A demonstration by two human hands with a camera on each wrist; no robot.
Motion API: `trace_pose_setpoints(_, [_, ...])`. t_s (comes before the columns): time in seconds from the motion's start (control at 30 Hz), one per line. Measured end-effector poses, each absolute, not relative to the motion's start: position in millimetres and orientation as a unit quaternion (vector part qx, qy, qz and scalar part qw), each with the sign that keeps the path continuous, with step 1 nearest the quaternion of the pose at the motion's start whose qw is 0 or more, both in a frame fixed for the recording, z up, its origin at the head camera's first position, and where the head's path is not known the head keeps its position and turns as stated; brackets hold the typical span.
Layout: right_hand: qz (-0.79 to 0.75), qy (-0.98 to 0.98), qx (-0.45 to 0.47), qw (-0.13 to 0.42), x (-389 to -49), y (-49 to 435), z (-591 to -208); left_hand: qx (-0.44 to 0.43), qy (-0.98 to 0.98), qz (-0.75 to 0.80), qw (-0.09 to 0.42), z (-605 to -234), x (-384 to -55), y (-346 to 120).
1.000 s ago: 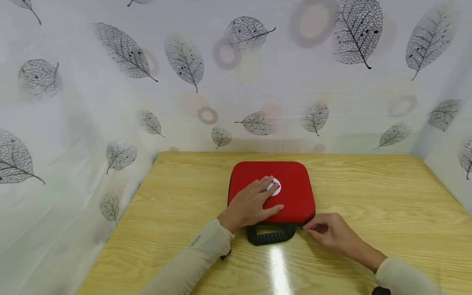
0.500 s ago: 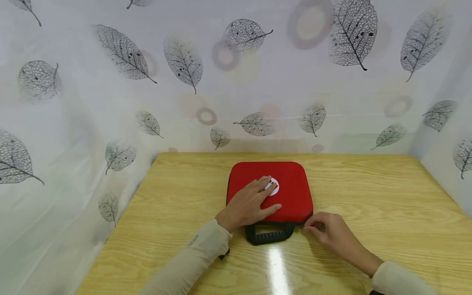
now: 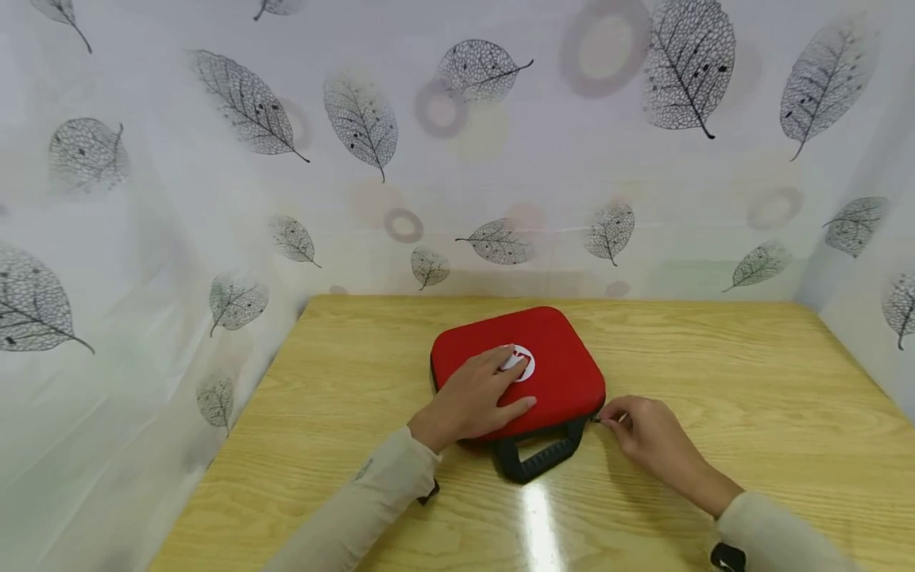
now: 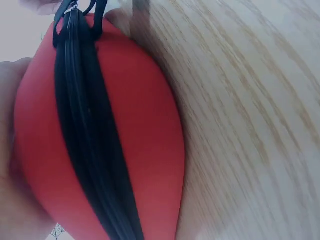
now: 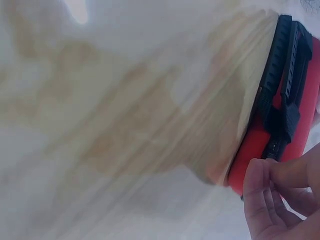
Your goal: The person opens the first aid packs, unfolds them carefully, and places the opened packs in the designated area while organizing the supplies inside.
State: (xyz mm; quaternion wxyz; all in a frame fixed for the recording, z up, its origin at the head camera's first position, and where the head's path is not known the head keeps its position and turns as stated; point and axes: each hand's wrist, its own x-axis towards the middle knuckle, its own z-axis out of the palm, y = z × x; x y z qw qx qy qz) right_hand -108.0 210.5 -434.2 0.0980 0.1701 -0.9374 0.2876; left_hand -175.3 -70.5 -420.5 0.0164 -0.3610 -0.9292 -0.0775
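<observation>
A red zip-up case (image 3: 568, 361) with a round white badge (image 3: 527, 365) lies on the table, turned at an angle. My left hand (image 3: 468, 401) rests on its lid with spread fingers, partly covering the badge. At the case's near right corner, my right hand (image 3: 646, 429) pinches the small zipper pull (image 3: 596, 419) between thumb and forefinger. Along the near side sticks out a black ribbed handle (image 3: 546, 461), doubled in the right wrist view. The left wrist view shows the black zipper (image 4: 82, 110) running shut along the case's side.
The light wood table (image 3: 715, 357) extends around the case. Behind and at both sides hangs a pale curtain (image 3: 457, 175) printed with leaves. A bright light reflection lies on the table in front of the handle.
The case has turned counterclockwise, its right side swinging away and its left side nearer. My left hand shifted slightly left with it; my right hand moved a little away, still at the corner.
</observation>
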Motion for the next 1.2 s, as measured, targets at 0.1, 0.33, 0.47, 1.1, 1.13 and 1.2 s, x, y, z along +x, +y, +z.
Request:
trace_pose_setpoints(0.1, [0.279, -0.94, 0.17, 0.101, -113, 213, -433, -0.362, -0.928, -0.082, 0.024, -420, -174, -73])
trace_pose_setpoints(0.33, [0.263, -0.938, 0.189, 0.125, -127, 217, -433, -0.369, -0.924, -0.092, 0.039, -419, -171, -79])
trace_pose_setpoints(0.47, [0.257, -0.936, 0.199, 0.137, -136, 219, -435, -0.378, -0.921, -0.085, 0.04, -419, -172, -81])
trace_pose_setpoints(1.1, [0.228, -0.946, 0.197, 0.121, -175, 227, -432, -0.373, -0.924, -0.07, 0.044, -415, -169, -81])
trace_pose_setpoints(1.13, [0.228, -0.946, 0.197, 0.119, -177, 227, -431, -0.373, -0.924, -0.072, 0.042, -415, -169, -81])
trace_pose_setpoints(1.2, [0.228, -0.946, 0.197, 0.117, -180, 227, -431, -0.375, -0.923, -0.074, 0.04, -414, -168, -81])
